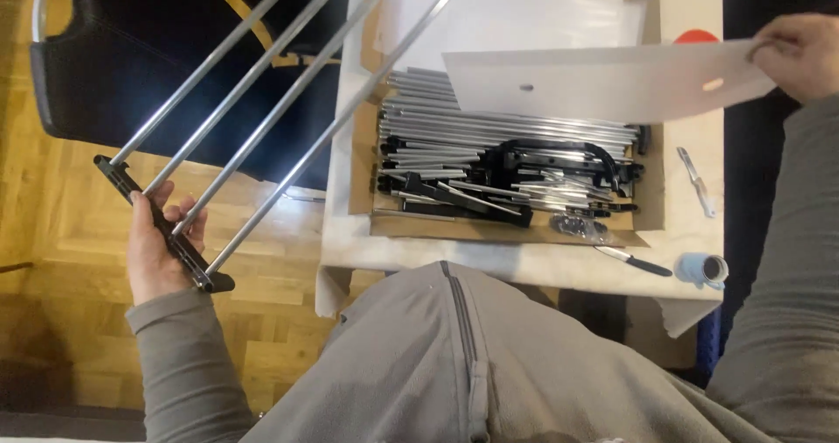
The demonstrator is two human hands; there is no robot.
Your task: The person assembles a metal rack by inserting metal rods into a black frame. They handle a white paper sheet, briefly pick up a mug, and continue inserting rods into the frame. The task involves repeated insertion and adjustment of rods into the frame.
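The left hand (160,249), at eight o'clock, had its grip clamped on the black end bar of a rack section (253,111) whose four metal rods ran up toward twelve. The right hand (800,54), at two o'clock, pinched a white card sheet (603,80) above the open cardboard box (651,216) of metal tubes (489,137) on the tabletop (682,6).

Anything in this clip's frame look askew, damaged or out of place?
Nothing looks damaged or spilled. The left hand holds a rack section of four metal rods slanting off the table. The right hand lifts a white sheet above the cardboard box of jumbled metal parts.
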